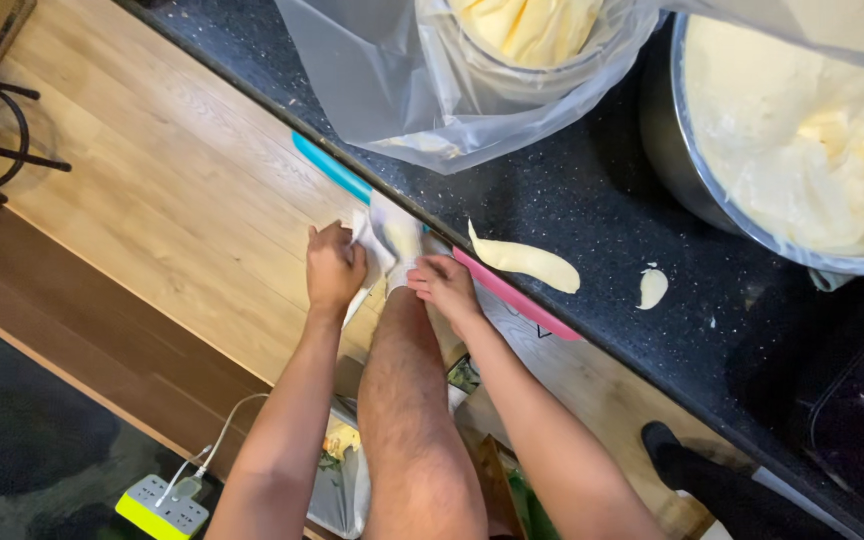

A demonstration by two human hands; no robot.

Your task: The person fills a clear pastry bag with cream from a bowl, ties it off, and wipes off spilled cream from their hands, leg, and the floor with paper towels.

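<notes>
While the foot is propped at the counter (602, 200) edge, the white sock (397, 238) on it is gripped by the left hand (334, 268) and right hand (444, 283), both clamped on its cloth, so pulling seems midway and an even two-sided tug seems needed.

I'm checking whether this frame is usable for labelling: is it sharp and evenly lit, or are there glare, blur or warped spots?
Head view: the left hand and right hand at the white sock are reasonably sharp; lighting is soft, with only faint shadows; the clear plastic bag shows mild sheen; the metal bowl of pale dough is bright and low in detail; counter edge lines bend slightly, suggesting wide-angle distortion.
</notes>
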